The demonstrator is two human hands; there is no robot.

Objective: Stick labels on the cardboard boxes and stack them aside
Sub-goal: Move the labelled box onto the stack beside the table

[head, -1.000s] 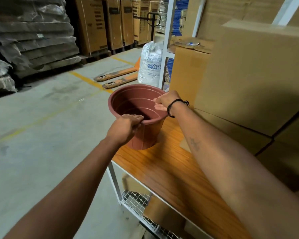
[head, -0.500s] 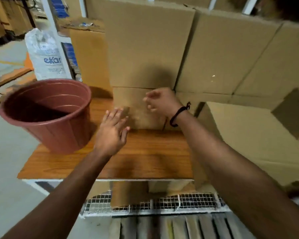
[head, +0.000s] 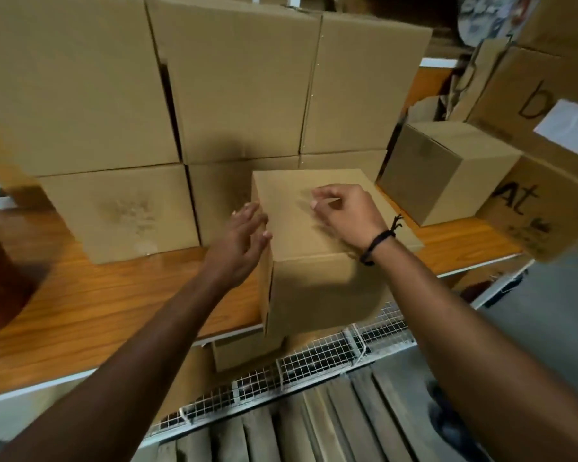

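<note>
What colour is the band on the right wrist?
Black; the wrist band shows best in the head view.

- A wooden tabletop [head: 114, 295], orange-brown with a white edge, ran across the view.
- A small cardboard box [head: 314, 288] stood at its front edge, near the middle.
- Just behind, a row of larger cardboard boxes [head: 124, 211] sat on the wood, with more boxes stacked on top.
- Further right, another small box [head: 447, 168] stood apart, turned at an angle.
- At the far left stood a reddish-brown pot [head: 0, 278], blurred and cut off.
- Below the top, a white wire-mesh shelf [head: 331, 358] held more cardboard.
</note>
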